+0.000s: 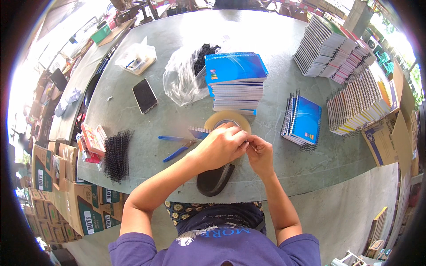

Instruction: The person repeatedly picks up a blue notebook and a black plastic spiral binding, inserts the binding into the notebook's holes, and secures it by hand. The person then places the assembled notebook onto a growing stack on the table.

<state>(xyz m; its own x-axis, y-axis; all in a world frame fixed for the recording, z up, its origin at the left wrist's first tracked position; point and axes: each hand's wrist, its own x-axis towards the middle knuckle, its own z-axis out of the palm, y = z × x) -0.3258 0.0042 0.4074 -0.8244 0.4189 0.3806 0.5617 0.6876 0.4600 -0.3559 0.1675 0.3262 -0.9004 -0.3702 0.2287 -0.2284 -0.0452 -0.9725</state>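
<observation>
My left hand (227, 142) and my right hand (260, 155) meet over the near middle of the table, fingertips pinched together. Whatever lies between them is too small or hidden to name. Just beyond is a roll of yellowish tape (243, 123), partly covered by my left hand. Left of my left hand lie blue-handled pliers (175, 148). A dark, sole-shaped object (214, 182) rests below my wrists near the table edge. Past the tape rises a stack of blue-covered notebooks (237, 68). Several spiral-bound blue notebooks (306, 119) stand to the right.
At left are black spiral coils (117, 156), small red-and-white packets (92, 141) and a phone (145, 95). Beyond are a clear bag (179, 82) with black coils and a white tub (138, 60). Tall bound-notebook stacks (355, 104) and a carton (382, 135) line the right.
</observation>
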